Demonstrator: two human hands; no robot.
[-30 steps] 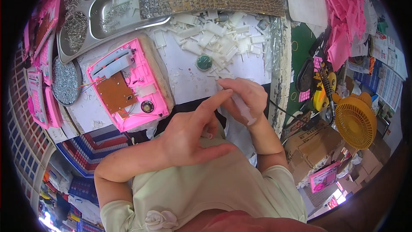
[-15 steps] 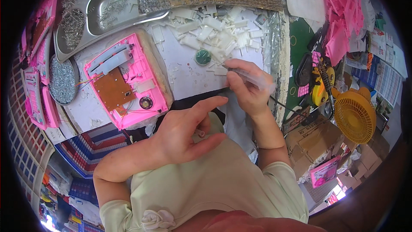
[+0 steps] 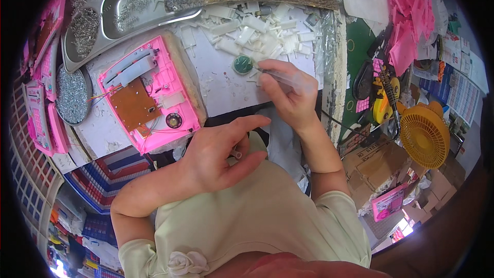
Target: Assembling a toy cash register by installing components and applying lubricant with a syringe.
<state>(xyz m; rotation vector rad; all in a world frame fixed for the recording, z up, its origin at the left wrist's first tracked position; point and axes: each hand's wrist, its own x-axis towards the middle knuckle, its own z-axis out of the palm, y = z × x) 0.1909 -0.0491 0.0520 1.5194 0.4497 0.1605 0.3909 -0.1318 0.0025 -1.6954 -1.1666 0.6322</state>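
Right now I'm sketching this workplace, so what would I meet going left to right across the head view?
Small shiny bits, pink casing, round green piece, right hand holding a translucent tube, yellow fan.

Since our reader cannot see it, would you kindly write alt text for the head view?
A person's right hand holds a clear syringe-like tool near a round green object; the left hand holds a small pale piece. An open pink casing lies farther left.
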